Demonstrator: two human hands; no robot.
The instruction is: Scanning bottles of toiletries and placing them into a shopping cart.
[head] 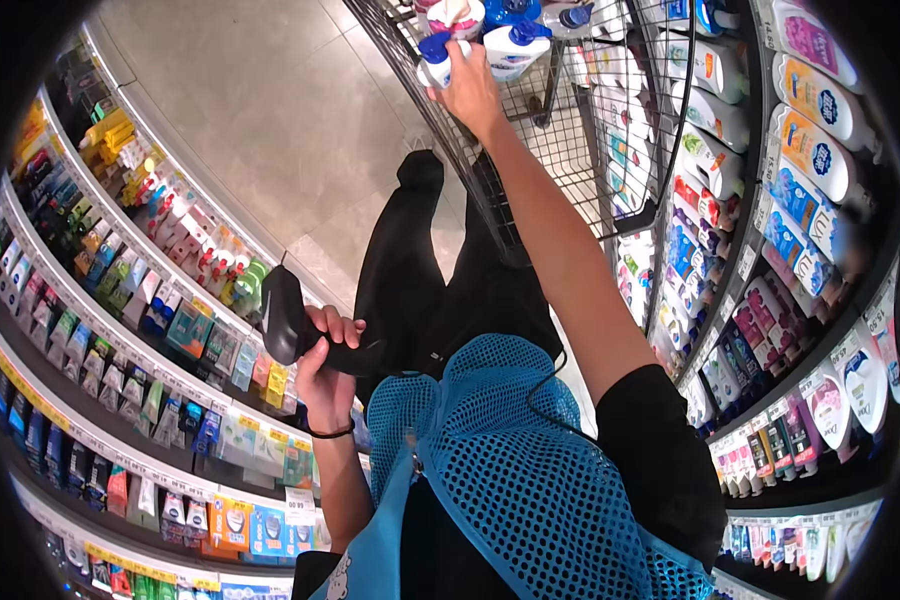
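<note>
My left hand (pixel 330 360) is closed around the handle of a black handheld barcode scanner (pixel 285 315), held left of my legs. My right arm reaches forward over the rim of a black wire shopping cart (pixel 630 221). My right hand (pixel 465 86) grips a white bottle with a blue pump top (pixel 435 64). Just right of it in the cart stands another white pump bottle (pixel 514 52), and a clear bottle with a blue top (pixel 570 16) lies beyond. A pink and white bottle (pixel 457 15) is behind the hand.
Curved-looking shelves of boxed and tubed toiletries (pixel 187 375) run along the left. On the right, shelves hold shampoo and body-wash bottles (pixel 817 97), close beside the cart. Tiled floor (pixel 270 97) shows ahead on the left. I wear a blue mesh vest (pixel 525 450).
</note>
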